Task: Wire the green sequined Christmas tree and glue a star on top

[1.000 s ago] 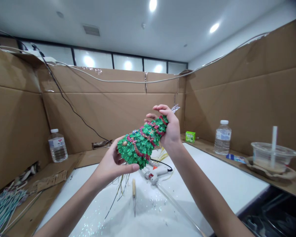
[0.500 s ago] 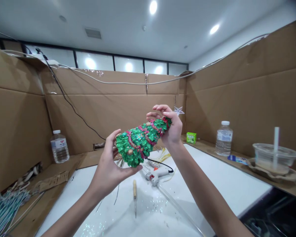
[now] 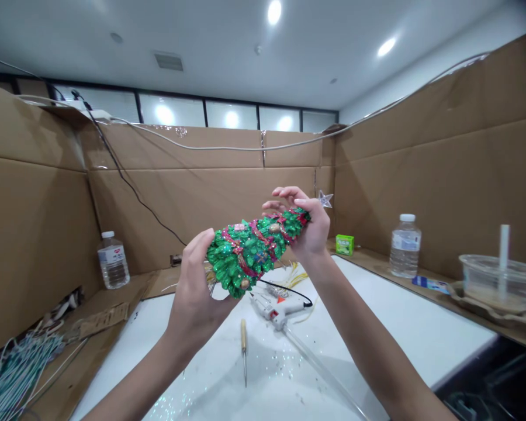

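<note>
A glittery green Christmas tree ornament (image 3: 252, 251) with red garlands and small gold balls lies tilted in mid-air between my hands. My left hand (image 3: 196, 289) is wrapped round its wide base, with the fingertips partly hidden behind it. Near the narrow top, my right hand (image 3: 313, 225) grips the tree between thumb and palm, some fingers raised and curled. A clear star (image 3: 325, 199) shows just beyond the right hand; whether it joins the tree is hidden. Below, an awl with a wooden handle (image 3: 244, 336) and a white glue gun (image 3: 279, 310) lie on the white tabletop (image 3: 214, 374).
A long clear glue stick (image 3: 319, 368) extends from the glue gun. Yellow wires (image 3: 296, 278) lie behind it. Water bottles stand left (image 3: 113, 262) and right (image 3: 405, 248), near a lidded cup with straw (image 3: 502, 280). Bundled wires (image 3: 21, 371) lie at left. Cardboard walls (image 3: 210, 193) surround the table.
The tree has turned about its long axis, bringing different ornaments into view. My left thumb has slipped lower and behind the base. The whole view has shifted slightly.
</note>
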`<state>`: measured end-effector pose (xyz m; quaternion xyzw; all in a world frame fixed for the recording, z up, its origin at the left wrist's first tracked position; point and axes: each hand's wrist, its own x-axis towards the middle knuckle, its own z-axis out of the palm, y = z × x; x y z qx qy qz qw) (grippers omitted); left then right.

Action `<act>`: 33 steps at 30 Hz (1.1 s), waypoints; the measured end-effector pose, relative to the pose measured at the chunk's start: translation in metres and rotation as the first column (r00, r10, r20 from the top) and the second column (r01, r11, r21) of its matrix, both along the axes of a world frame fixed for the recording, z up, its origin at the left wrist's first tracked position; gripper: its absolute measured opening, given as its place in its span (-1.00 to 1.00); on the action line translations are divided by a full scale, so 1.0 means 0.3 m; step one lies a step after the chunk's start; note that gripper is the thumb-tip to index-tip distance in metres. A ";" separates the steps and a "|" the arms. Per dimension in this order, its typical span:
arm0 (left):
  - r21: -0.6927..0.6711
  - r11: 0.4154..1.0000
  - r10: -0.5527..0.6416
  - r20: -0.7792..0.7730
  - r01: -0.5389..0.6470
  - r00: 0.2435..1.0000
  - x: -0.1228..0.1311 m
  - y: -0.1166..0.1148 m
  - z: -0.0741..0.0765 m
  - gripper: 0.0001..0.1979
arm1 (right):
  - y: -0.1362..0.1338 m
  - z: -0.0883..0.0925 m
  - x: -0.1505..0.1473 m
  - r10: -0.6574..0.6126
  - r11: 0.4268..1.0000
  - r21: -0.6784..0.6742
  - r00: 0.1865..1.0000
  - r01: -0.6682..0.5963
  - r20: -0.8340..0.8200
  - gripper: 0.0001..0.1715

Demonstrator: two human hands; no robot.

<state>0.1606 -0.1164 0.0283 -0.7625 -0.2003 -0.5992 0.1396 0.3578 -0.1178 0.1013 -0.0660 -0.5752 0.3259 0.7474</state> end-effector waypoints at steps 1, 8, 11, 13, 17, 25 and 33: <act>0.034 0.999 0.012 -0.005 -0.012 1.000 -0.001 0.002 0.001 -0.09 | -0.001 0.000 0.000 0.005 1.000 0.006 1.000 -0.005 0.001 -0.84; 0.173 0.983 0.066 0.004 -0.066 0.998 -0.009 0.014 -0.002 -0.03 | -0.009 0.003 0.002 -0.043 0.999 0.017 0.999 0.043 0.026 -0.82; 0.219 0.973 0.074 0.004 -0.073 0.997 -0.013 0.018 -0.003 0.01 | -0.013 0.002 0.002 -0.066 0.998 0.008 0.997 0.066 0.038 -0.81; 0.241 0.968 0.078 -0.004 -0.074 0.997 -0.018 0.020 -0.004 0.03 | -0.014 0.002 0.002 -0.070 0.997 0.010 0.997 0.070 0.042 -0.80; 0.279 0.955 0.108 -0.003 -0.103 0.994 -0.029 0.027 -0.010 0.08 | -0.013 0.000 0.002 -0.056 0.998 0.011 0.997 0.055 0.050 -0.80; 0.456 0.876 0.173 0.004 -0.156 0.985 -0.056 0.078 -0.028 -0.04 | -0.023 -0.003 -0.007 0.040 0.999 0.012 0.997 -0.041 0.069 -0.80; 0.630 0.756 0.211 0.023 -0.178 0.977 -0.091 0.141 -0.051 -0.13 | -0.015 -0.006 -0.007 0.156 0.987 0.023 0.985 -0.158 0.069 -0.77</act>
